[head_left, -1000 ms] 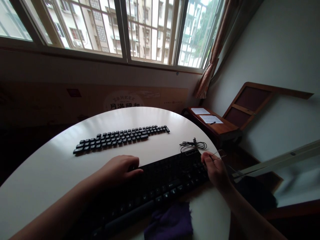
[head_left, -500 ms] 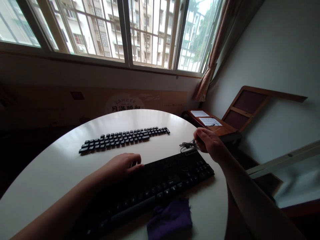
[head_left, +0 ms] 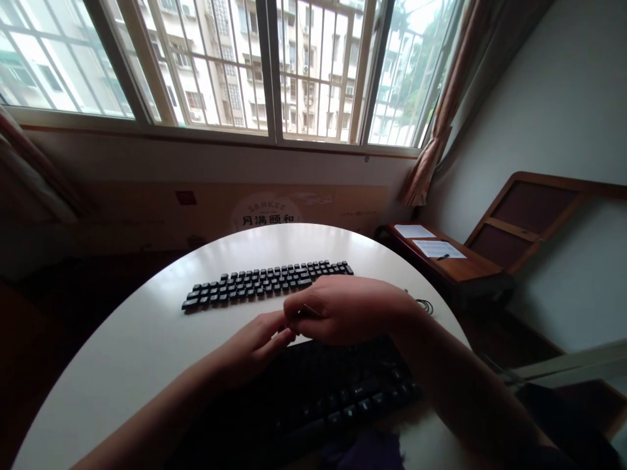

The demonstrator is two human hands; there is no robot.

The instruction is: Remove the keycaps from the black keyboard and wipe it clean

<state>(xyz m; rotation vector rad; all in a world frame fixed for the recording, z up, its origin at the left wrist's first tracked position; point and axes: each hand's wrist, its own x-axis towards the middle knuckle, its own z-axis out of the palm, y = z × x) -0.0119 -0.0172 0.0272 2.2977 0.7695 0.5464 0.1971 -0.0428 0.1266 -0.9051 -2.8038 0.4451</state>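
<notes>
A black keyboard (head_left: 343, 385) lies on the white round table (head_left: 127, 365), its upper rows stripped of keycaps. Above its far edge my two hands meet. My right hand (head_left: 337, 310) is closed, and a thin, shiny, wire-like piece (head_left: 312, 310) shows between its fingers. My left hand (head_left: 259, 343) has thumb and fingers drawn together against the right fingertips; anything between them is hidden. Behind the hands, loose black keycaps (head_left: 255, 284) stand in rows on the table, partly covered by my right hand. A purple cloth (head_left: 372, 450) lies at the near edge of the keyboard.
The coiled black cable (head_left: 424, 305) lies by the table's right edge, mostly behind my right forearm. Beyond it stands a wooden chair (head_left: 484, 261) with paper sheets (head_left: 438, 249) and a pen (head_left: 443, 257) on its seat. A barred window (head_left: 318, 78) is ahead.
My right hand has moved left from beside the cable, across the keyboard, to my left hand. My left hand has lifted slightly off the keyboard's edge. The view has shifted.
</notes>
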